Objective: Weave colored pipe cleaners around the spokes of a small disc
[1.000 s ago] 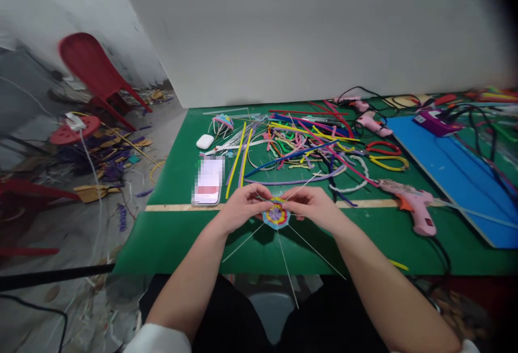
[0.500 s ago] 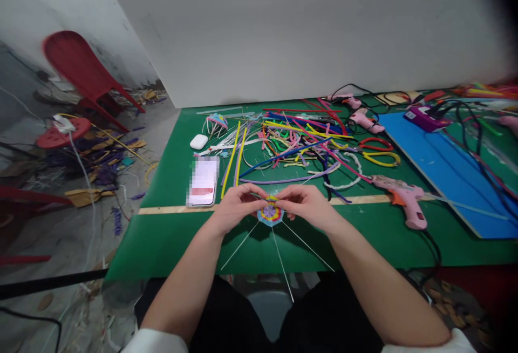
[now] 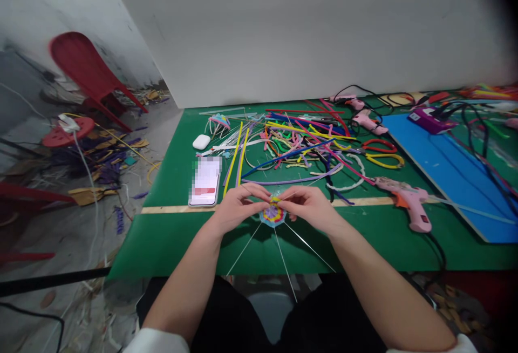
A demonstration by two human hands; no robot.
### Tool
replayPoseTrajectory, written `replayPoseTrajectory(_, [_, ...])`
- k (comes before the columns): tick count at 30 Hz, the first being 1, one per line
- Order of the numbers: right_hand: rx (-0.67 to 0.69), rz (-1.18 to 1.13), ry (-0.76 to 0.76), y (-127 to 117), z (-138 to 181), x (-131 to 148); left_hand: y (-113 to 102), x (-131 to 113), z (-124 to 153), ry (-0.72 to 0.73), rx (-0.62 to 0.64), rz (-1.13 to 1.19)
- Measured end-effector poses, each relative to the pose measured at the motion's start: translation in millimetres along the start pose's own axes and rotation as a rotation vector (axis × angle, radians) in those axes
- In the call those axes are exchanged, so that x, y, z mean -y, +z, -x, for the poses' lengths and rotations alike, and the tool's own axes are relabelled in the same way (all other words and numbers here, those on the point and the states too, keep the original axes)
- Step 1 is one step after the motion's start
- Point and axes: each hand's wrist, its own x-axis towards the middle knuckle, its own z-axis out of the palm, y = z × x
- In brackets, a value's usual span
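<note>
Between my hands is a small round woven piece (image 3: 274,216), purple in the middle with yellow, red and light blue rings. Thin pale sticks (image 3: 280,249) spread out from its rim toward me. My left hand (image 3: 244,206) pinches it at the upper left edge, thumb and fingers together. On the opposite side my right hand (image 3: 304,205) pinches the upper right edge in the same way. The fingertips nearly meet over a yellow bit at the top. They hide part of the upper rim.
A phone (image 3: 204,181) and a white earbud case (image 3: 201,141) lie on the left. Beyond my hands are heaped pipe cleaners (image 3: 299,142). To the right are scissors (image 3: 382,160), a pink glue gun (image 3: 410,199), a blue board (image 3: 449,180) and a purple power strip (image 3: 432,120).
The view has shifted slightly, moving the table a little to the right. Both hands keep their pinch on the woven piece, which is tilted a bit differently; more light blue shows at its top.
</note>
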Motion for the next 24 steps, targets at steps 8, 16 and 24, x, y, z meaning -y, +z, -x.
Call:
replayPoseTrajectory(8, [0.009, 0.014, -0.003, 0, 1, 4, -3, -2, 4, 0.187, 0.018, -0.210])
replayPoseTrajectory(16, [0.084, 0.033, 0.027, -1, 2, 5, -11, -7, 7, 0.087, 0.134, -0.153])
replayPoseTrajectory(24, [0.180, -0.007, 0.010, -3, 5, 4, -21, 0, 9, -0.055, 0.219, 0.405])
